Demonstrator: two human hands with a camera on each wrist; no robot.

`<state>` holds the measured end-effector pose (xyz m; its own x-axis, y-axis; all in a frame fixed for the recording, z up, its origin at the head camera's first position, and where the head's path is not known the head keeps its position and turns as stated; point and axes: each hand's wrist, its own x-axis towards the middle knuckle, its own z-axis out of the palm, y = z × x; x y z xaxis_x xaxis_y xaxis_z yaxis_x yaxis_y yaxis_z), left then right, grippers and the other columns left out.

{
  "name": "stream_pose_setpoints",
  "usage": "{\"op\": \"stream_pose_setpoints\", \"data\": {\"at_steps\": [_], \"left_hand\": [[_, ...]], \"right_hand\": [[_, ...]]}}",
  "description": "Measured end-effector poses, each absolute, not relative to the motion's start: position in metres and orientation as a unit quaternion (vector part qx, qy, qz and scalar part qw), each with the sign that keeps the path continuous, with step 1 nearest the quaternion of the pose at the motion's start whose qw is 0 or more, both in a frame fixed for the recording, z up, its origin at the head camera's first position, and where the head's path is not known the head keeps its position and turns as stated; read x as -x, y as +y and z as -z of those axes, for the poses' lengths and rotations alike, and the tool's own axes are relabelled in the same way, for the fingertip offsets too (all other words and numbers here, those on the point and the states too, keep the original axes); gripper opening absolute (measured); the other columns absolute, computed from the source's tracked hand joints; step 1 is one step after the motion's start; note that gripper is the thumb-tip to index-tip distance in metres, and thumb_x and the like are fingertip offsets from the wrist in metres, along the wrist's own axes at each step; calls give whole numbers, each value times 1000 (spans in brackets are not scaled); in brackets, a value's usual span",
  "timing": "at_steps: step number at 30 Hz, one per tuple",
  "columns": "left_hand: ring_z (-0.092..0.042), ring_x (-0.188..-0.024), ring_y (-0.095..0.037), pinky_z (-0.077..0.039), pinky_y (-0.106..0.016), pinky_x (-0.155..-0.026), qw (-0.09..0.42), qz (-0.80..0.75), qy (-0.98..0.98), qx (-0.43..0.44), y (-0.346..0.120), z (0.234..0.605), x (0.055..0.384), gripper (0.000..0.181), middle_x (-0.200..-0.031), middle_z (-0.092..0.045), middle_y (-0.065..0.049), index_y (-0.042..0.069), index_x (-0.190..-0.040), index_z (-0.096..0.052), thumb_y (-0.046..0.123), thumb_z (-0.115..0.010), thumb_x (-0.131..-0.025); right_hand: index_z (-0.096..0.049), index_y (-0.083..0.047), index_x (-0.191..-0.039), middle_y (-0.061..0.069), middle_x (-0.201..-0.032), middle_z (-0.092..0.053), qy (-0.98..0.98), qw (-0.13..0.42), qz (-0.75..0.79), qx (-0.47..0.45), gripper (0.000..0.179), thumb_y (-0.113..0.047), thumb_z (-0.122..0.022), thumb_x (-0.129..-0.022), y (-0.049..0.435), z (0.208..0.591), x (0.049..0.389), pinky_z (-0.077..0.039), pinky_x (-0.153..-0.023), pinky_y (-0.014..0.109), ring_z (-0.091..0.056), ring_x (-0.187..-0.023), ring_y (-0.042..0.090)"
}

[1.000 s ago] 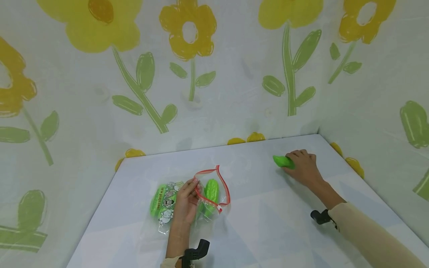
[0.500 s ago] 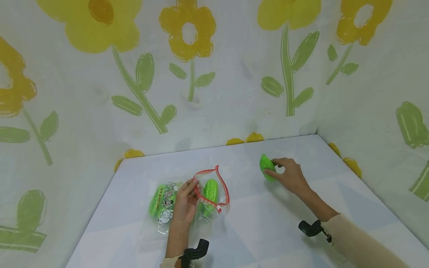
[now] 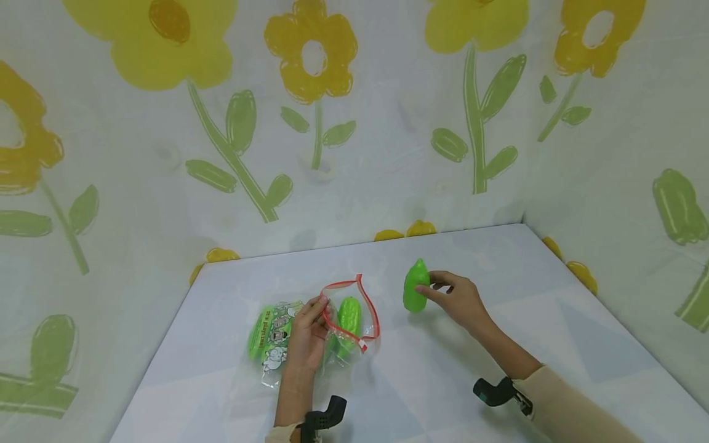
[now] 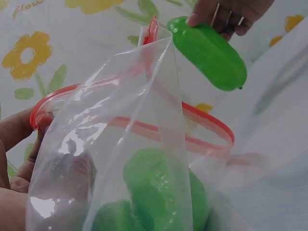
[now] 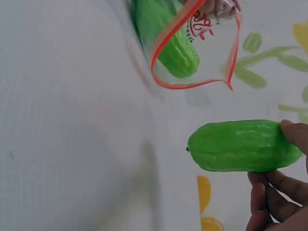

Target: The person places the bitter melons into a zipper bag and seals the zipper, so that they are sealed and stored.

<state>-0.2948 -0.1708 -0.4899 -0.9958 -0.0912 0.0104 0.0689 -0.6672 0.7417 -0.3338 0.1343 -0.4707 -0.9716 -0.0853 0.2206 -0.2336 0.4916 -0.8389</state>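
Note:
My left hand (image 3: 308, 332) pinches the rim of a clear zip bag (image 4: 110, 91) with a red zip strip, and its mouth gapes toward the right. Inside lie green toy cucumbers (image 3: 349, 320), seen through the plastic; the bag's left part carries printed cartoon figures and lettering. To the right of the bag, my right hand (image 3: 458, 303) holds another bright green toy cucumber (image 5: 240, 146) between thumb and fingers. In the head view this cucumber stands nearly upright above the table, apart from the bag mouth.
A pale table (image 3: 421, 381) with faint triangle patterns lies under both hands. Behind it and at its right rises a white cloth wall (image 3: 382, 154) printed with yellow flowers. Black wrist cameras (image 3: 493, 391) stick out from both forearms.
My right hand has carried the cucumber leftward toward the bag and turned it from lying sideways to nearly upright. The left hand and the bag have stayed in place.

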Motion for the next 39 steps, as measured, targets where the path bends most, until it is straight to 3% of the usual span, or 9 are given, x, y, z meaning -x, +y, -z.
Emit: {"op": "stream_pose_setpoints", "data": {"at_steps": [9, 20, 25, 39], "left_hand": [[-59, -67, -8, -49, -18, -64, 45, 909, -414, -15, -168, 490, 296, 15, -78, -64, 0, 8, -89, -68, 6, -59, -100], [-59, -68, -8, -50, -19, -64, 46, 910, -412, -28, -168, 489, 296, 12, -79, -64, 0, 8, -89, -68, 6, -61, -99], [-59, -68, -7, -50, -18, -64, 45, 910, -410, -29, -168, 488, 294, 13, -79, -64, 1, 9, -89, -68, 7, -61, -99], [-60, -67, -8, -51, -18, -65, 48, 913, -405, -9, -169, 489, 293, 8, -78, -64, -2, 6, -90, -67, 6, -64, -98]], "right_hand": [[-70, -14, -122, 2, -107, -71, -812, 30, -576, -84, 50, -48, -77, -85, 114, 470, 330, -49, -78, 37, -58, -97, 25], [-69, -11, -124, 5, -118, -70, -774, -30, -629, -60, 57, -48, -80, -83, 84, 473, 326, -46, -101, 51, -63, -115, 24], [-70, -9, -122, 4, -117, -70, -770, -45, -634, -54, 55, -47, -79, -84, 71, 475, 324, -45, -101, 53, -62, -116, 25], [-70, -10, -121, 1, -100, -73, -768, -86, -632, -60, 50, -46, -77, -86, 39, 476, 320, -49, -93, 51, -63, -95, 20]]}}
